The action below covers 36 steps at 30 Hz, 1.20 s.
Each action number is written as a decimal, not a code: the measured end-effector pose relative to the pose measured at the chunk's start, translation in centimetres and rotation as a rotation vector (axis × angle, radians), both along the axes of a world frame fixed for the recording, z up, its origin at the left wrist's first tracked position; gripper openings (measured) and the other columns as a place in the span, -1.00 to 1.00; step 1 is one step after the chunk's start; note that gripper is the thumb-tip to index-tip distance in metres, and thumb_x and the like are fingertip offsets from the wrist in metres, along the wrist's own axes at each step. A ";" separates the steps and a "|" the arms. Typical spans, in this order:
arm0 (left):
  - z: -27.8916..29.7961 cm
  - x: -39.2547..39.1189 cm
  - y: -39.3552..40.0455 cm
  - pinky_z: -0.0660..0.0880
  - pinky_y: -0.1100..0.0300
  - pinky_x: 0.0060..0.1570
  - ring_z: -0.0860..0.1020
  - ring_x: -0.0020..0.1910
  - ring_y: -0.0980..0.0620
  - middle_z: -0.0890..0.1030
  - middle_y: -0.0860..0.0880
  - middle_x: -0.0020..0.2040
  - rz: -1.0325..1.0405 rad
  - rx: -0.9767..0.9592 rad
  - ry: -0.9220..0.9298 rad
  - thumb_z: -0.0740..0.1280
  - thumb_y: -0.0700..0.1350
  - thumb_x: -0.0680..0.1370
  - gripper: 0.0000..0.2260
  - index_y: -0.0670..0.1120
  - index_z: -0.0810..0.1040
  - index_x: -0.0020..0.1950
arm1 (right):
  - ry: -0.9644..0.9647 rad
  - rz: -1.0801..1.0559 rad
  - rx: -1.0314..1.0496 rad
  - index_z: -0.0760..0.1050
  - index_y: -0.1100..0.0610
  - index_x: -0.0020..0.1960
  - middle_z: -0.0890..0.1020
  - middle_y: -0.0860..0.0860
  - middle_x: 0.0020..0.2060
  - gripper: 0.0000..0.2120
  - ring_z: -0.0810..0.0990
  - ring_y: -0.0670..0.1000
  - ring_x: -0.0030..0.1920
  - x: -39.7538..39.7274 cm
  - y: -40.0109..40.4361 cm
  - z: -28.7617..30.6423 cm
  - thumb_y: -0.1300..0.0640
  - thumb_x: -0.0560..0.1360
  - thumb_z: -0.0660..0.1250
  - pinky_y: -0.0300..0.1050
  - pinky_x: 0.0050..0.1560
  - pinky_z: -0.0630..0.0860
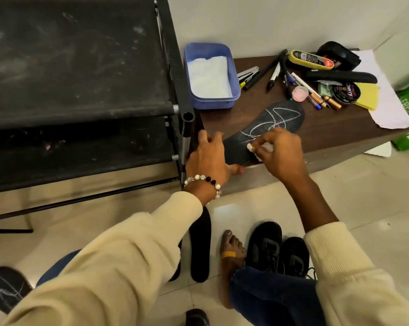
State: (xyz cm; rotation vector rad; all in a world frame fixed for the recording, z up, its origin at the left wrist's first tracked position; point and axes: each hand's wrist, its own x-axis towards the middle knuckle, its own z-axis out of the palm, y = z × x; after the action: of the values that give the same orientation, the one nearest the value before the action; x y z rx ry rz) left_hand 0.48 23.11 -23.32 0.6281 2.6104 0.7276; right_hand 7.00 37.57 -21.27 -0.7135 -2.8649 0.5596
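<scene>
1. The right hand (pixel 278 154) has its fingertips bunched together, pinching a small wad of white tissue (pixel 250 147) down onto the insole (pixel 293 123). More of the wad pokes out under the knuckles.
2. The left hand (pixel 208 158) has its fingers bent over the table's near left corner, just beside the heel end. Its thumb reaches to the right below that end. Whether it actually grips the insole or only braces it, I cannot tell.
3. The black insole lies flat on the dark table (pixel 340 135), its heel end at the near edge between the two hands. Looping chalk lines (pixel 273 118) cover its middle and toe half.
4. Its long axis runs on a diagonal. The heel is close to the person and the toe points away and to the right, toward the scatter of pens (pixel 275 76) and the polish tin (pixel 346 92).
5. The step in hand looks like rubbing the chalk off. To do it well:
   - wipe along the long axis, heel to toe, so the braced heel takes the push and the insole does not swivel
   - press evenly
   - turn the wad to a clean face once it greys, or it will likely smear the chalk rather than lift it
6. The toe loops lie furthest from the tissue and need a longer reach. The left hand should bear down harder there, so the heel does not slide off the edge.
</scene>
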 end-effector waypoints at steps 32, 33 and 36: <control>-0.5 -0.2 0.2 0.54 -0.03 -0.03 0.55 0.05 -0.19 0.38 -0.04 0.26 -0.020 0.001 0.086 0.53 0.10 0.35 -0.47 -0.07 0.49 0.23 | -0.109 0.341 0.095 0.63 0.18 0.09 0.62 0.16 0.05 -0.78 0.55 0.16 0.08 0.1 -2.2 -0.5 0.26 0.50 0.29 -0.05 0.09 0.40; -0.5 -0.2 0.2 0.54 -0.04 -0.02 0.54 0.05 -0.18 0.37 -0.04 0.25 -0.024 -0.002 0.082 0.53 0.12 0.34 -0.45 -0.07 0.49 0.24 | -0.091 0.327 0.074 0.65 0.18 0.05 0.64 0.15 0.02 -0.80 0.57 0.16 0.06 0.2 -1.7 -0.4 0.28 0.48 0.31 -0.06 0.08 0.40; -0.3 -0.2 0.3 0.54 -0.06 0.03 0.53 0.08 -0.17 0.36 -0.04 0.26 -0.029 -0.022 0.071 0.54 0.14 0.32 -0.40 -0.07 0.48 0.26 | -0.086 0.143 0.079 0.64 0.19 0.05 0.62 0.15 0.02 -0.80 0.55 0.15 0.06 0.2 -0.1 -0.5 0.30 0.49 0.30 -0.09 0.08 0.37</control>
State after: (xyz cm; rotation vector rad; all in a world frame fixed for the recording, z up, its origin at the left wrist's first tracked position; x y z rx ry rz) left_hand 0.24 23.39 -23.61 0.6965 2.6638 0.6786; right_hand 7.24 37.47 -21.77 -0.5361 -3.0166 0.4400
